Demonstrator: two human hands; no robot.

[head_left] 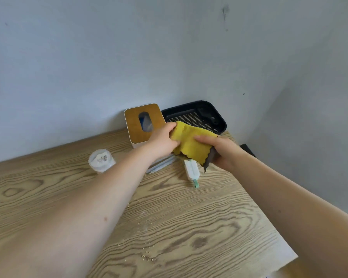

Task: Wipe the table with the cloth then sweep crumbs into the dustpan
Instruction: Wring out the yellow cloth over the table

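Both hands hold the yellow cloth (191, 144) up off the wooden table (199, 223), out at arm's length. The left hand (162, 141) has its fingers curled over the cloth's far left corner, and the right hand (222, 150) grips the near right side, thumb laid across the top of the fabric. The cloth is stretched between them, its long axis running from the far left down to the near right, where a scalloped edge and a grey underside hang toward the table. Just below the right hand lies a small white brush (191, 171) with a green tip, its handle pointing toward the person. Under the left wrist a pale dustpan (162, 163) shows in part. Beyond the left hand stands a tissue box (142, 123), beyond both hands a black tray (197, 116). Left of the left forearm sits a clear lidded jar (101, 160). Crumbs (148, 256) are scattered between the forearms.
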